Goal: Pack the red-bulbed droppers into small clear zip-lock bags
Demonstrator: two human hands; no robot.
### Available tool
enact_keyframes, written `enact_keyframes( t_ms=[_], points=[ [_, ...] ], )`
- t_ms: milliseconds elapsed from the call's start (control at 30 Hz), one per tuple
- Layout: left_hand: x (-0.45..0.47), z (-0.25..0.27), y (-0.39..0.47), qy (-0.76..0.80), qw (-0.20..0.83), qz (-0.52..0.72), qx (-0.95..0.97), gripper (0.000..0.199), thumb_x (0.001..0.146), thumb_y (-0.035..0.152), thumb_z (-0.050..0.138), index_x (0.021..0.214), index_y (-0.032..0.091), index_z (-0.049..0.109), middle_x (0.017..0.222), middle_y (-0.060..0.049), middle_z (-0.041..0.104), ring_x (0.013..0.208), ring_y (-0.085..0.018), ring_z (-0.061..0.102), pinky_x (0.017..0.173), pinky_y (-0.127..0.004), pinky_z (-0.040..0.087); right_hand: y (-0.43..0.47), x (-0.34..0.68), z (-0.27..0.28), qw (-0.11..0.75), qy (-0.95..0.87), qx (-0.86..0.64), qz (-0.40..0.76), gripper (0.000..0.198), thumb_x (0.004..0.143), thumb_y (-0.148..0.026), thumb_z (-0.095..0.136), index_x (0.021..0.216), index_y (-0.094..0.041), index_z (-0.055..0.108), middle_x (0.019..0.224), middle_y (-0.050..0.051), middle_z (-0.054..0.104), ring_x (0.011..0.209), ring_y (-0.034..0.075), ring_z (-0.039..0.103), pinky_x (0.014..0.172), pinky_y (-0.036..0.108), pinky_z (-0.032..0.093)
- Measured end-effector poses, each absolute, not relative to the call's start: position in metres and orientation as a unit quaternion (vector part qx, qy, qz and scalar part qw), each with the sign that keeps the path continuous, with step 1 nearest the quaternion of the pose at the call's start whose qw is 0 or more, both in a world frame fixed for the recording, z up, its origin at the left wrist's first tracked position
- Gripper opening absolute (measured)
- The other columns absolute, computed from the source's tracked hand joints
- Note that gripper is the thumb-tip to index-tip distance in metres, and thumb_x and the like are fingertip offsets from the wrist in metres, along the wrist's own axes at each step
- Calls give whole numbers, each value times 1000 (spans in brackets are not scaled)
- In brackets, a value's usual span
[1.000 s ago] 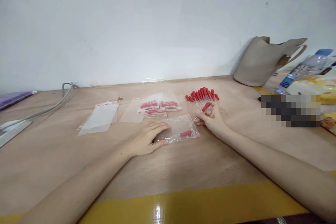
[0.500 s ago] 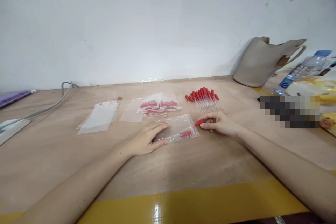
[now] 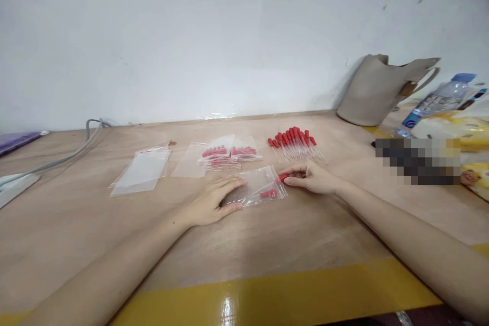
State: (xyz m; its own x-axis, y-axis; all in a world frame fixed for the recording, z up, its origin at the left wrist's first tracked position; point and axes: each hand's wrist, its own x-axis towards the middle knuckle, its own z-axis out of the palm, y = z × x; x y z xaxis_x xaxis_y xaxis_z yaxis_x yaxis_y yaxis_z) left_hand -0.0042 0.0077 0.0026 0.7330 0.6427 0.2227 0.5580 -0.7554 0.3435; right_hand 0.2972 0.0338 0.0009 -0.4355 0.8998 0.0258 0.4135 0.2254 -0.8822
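A clear zip bag [image 3: 254, 188] lies flat at the middle of the table, with a red-bulbed dropper [image 3: 268, 193] inside. My left hand [image 3: 214, 199] rests over the bag's left end, fingers stretched and thumb apart. At the bag's right end, my right hand [image 3: 311, 178] pinches the red bulb of another dropper [image 3: 281, 178]; its front part reaches into the bag's mouth. Behind that hand spreads a fan of loose droppers [image 3: 294, 140], red bulbs away from me and clear tubes towards me. Several filled bags [image 3: 219, 158] of droppers sit left of the fan.
Empty bags [image 3: 139, 170] are stacked on the left, and one more bag [image 3: 190, 160] lies beside the filled ones. A grey cable [image 3: 76, 154] runs along the left. A beige jug [image 3: 369, 91], water bottle [image 3: 435, 104] and yellow packet [image 3: 466, 130] stand at right.
My right hand has moved slightly left, and the dropper in it has gone farther into the bag's mouth. My left hand stays on the bag.
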Motion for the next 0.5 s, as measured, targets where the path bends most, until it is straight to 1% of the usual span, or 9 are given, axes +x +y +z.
enact_keyframes(
  t_ms=[100, 200, 333, 400, 500],
  points=[
    [-4, 2, 8, 325, 128, 163, 923, 49, 90, 40, 50, 135, 24, 38, 134, -7, 48, 125, -25, 42, 103, -44, 36, 31, 288, -1, 310, -732, -438, 420, 27, 66, -38, 67, 84, -19, 73, 63, 0, 64, 52, 10, 49, 47, 21, 37],
    [-4, 2, 8, 322, 124, 167, 924, 49, 90, 40, 50, 134, 24, 38, 133, -7, 49, 123, -24, 44, 102, -43, 37, 30, 278, -6, 335, -721, -448, 409, 25, 65, -35, 68, 81, -16, 71, 57, -2, 59, 48, 7, 44, 45, 20, 34],
    [-4, 3, 8, 316, 122, 171, 925, 47, 90, 39, 50, 133, 24, 40, 132, -7, 50, 122, -24, 44, 101, -43, 38, 32, 278, -8, 311, -729, -467, 393, 21, 63, -28, 68, 77, -13, 71, 51, -3, 54, 45, 6, 40, 43, 19, 30],
    [-4, 3, 8, 315, 121, 171, 926, 47, 90, 39, 50, 133, 24, 40, 131, -7, 50, 122, -24, 44, 101, -43, 38, 32, 280, -7, 298, -751, -467, 360, 19, 65, -27, 66, 78, -14, 73, 50, -3, 54, 45, 6, 39, 43, 19, 30],
    [-3, 3, 9, 312, 120, 175, 926, 46, 89, 38, 51, 132, 23, 41, 130, -7, 51, 121, -24, 46, 101, -42, 38, 29, 277, -8, 306, -781, -436, 326, 20, 69, -27, 63, 83, -17, 73, 56, -1, 58, 48, 7, 42, 46, 20, 33]
  ],
)
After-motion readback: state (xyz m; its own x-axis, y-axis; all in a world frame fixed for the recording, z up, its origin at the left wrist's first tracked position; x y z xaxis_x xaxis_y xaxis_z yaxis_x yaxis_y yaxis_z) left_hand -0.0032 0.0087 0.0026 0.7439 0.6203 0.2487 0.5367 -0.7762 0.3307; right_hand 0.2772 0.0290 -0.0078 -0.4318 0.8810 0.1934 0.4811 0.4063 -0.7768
